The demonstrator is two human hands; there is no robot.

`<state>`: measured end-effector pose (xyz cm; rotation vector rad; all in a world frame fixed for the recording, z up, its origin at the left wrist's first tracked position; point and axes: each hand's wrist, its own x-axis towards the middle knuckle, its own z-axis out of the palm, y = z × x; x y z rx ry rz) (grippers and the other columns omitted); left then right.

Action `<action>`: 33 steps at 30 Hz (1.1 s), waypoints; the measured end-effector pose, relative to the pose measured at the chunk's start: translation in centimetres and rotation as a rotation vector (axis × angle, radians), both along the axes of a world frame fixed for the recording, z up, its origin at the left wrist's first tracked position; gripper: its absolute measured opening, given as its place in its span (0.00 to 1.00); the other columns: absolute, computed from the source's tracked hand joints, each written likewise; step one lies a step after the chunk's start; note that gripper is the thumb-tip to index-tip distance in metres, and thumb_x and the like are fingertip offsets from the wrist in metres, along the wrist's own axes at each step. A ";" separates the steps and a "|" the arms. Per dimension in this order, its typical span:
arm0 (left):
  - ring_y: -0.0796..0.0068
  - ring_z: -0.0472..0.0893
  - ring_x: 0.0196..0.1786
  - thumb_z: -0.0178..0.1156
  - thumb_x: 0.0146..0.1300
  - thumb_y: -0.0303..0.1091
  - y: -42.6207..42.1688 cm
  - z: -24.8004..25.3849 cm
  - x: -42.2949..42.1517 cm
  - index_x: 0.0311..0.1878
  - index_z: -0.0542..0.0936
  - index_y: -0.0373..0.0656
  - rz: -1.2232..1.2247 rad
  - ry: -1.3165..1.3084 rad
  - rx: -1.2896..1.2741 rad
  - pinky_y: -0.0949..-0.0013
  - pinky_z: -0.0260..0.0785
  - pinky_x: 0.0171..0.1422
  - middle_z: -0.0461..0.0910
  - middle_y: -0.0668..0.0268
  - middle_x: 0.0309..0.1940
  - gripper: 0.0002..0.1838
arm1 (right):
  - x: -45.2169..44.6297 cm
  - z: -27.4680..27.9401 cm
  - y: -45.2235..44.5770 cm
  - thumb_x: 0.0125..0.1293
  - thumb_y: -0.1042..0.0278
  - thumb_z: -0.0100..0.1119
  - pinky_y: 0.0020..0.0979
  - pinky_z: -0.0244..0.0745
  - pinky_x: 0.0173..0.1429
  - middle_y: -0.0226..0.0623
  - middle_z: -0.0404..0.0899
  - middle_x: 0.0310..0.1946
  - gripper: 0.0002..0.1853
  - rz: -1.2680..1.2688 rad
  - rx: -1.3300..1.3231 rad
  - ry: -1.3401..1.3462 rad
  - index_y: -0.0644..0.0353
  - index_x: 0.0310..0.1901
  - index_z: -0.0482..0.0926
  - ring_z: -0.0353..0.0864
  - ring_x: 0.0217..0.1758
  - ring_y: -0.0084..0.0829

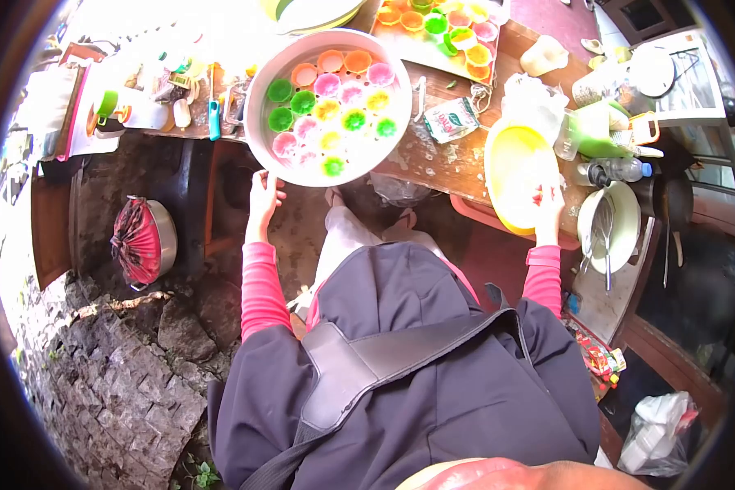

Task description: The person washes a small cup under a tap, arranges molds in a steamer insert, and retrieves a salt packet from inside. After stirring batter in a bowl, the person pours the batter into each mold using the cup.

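My left hand (pixel 265 198) is at the near edge of a large white round pan (pixel 257 122), just below its rim. Its fingers are partly spread, with nothing visible in them. Inside the pan stand several small fluted molds, among them a green mold (pixel 303 102), an orange mold (pixel 358 61) and a pink mold (pixel 327 84). Over the right side of a yellow bowl (pixel 502 196) is my right hand (pixel 549 204), its fingers bunched together inside the rim. Glare hides the bowl's contents and whatever those fingers may hold.
A tray of more molds (pixel 437 37) lies at the back. A printed packet (pixel 451 120) rests on the wooden table (pixel 420 167). On the right are a bowl with a whisk (pixel 616 257) and a plastic bottle (pixel 626 170). A cloth-covered pot (pixel 143 241) stands lower left.
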<state>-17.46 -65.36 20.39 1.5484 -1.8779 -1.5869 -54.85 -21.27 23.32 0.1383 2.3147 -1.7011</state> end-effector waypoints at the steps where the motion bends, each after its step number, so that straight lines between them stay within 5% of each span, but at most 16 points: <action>1: 0.78 0.75 0.21 0.48 0.64 0.42 -0.9 -0.4 -0.2 0.52 0.63 0.39 -0.004 -0.001 -0.002 0.79 0.66 0.22 0.75 0.61 0.33 0.19 | 0.2 -0.1 0.0 0.64 0.64 0.50 0.21 0.68 0.29 0.28 0.74 0.26 0.09 -0.004 -0.002 -0.001 0.61 0.37 0.72 0.71 0.24 0.18; 5: 0.76 0.77 0.26 0.52 0.62 0.39 -3.9 -1.3 -1.0 0.49 0.65 0.37 0.056 0.058 0.120 0.77 0.68 0.23 0.72 0.61 0.34 0.18 | 0.8 -0.3 -0.5 0.65 0.62 0.47 0.19 0.68 0.28 0.27 0.73 0.27 0.10 -0.057 0.001 0.026 0.59 0.39 0.73 0.70 0.23 0.16; 8: 0.77 0.75 0.33 0.56 0.57 0.29 -4.0 -1.1 -1.6 0.40 0.70 0.36 -0.060 0.068 -0.083 0.73 0.75 0.33 0.72 0.64 0.34 0.10 | 1.1 -0.6 -0.7 0.66 0.62 0.46 0.19 0.68 0.28 0.27 0.73 0.27 0.10 -0.118 -0.021 0.006 0.59 0.39 0.72 0.70 0.24 0.17; 15: 0.83 0.72 0.29 0.55 0.57 0.27 -4.0 -4.4 -0.5 0.39 0.69 0.42 -0.024 0.296 0.018 0.77 0.70 0.35 0.70 0.72 0.29 0.07 | 1.6 -0.5 -1.4 0.64 0.62 0.49 0.21 0.69 0.29 0.28 0.73 0.28 0.09 -0.268 -0.194 -0.040 0.58 0.39 0.70 0.71 0.24 0.18; 33: 0.81 0.74 0.35 0.57 0.55 0.26 0.4 -4.0 -1.5 0.47 0.70 0.37 -0.059 0.338 0.116 0.77 0.70 0.39 0.75 0.67 0.36 0.16 | 2.5 0.3 -2.6 0.65 0.62 0.49 0.21 0.69 0.28 0.28 0.73 0.27 0.10 -0.365 -0.181 -0.030 0.60 0.38 0.70 0.71 0.23 0.19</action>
